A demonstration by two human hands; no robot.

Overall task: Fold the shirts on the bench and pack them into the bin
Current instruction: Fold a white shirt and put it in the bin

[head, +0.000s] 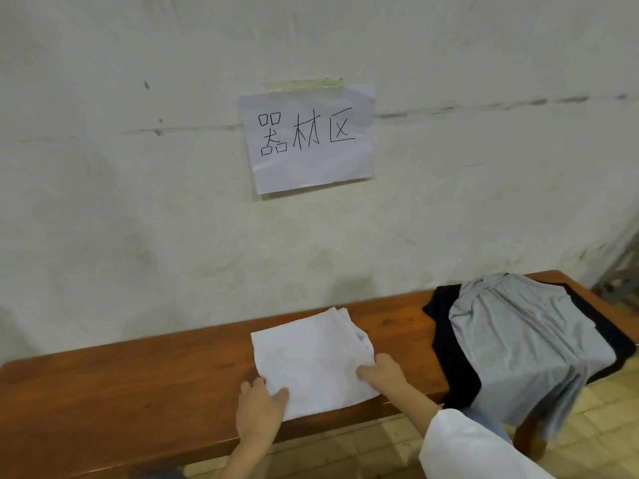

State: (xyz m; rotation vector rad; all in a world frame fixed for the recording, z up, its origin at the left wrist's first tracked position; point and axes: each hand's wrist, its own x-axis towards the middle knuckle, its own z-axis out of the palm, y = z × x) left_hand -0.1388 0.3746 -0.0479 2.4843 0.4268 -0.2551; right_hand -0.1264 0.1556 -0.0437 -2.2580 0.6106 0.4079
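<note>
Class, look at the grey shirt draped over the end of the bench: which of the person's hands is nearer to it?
Right. The right hand grips the white shirt's near right edge, closer to the grey shirt. The left hand holds the white shirt's near left corner, farther away.

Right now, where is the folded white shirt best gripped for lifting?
By its two near corners, from the bench's front edge. The white shirt lies flat as a folded rectangle, and the left hand and right hand already sit there; fingers slid under should keep the folds together.
</note>
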